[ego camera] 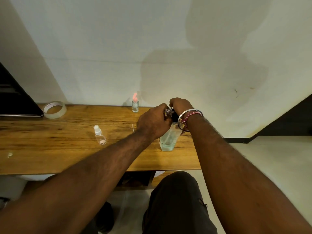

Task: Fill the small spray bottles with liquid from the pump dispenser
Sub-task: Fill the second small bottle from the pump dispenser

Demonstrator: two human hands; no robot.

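The clear pump dispenser point(169, 138) with a black collar stands on the wooden table point(50, 149), partly filled with pale liquid. My left hand point(152, 122) grips a small clear bottle point(169, 111) held up against the dispenser's top. My right hand point(180, 104) is curled over the pump head, which is hidden under it. A small spray bottle with a white cap point(99, 135) stands to the left. Another small bottle with a pink cap point(135, 103) stands by the wall.
A roll of clear tape point(54, 109) lies at the back left beside a dark flat object point(15, 98). A thin white tube point(133, 128) lies on the table near my left hand. The table's right edge is just beyond the dispenser.
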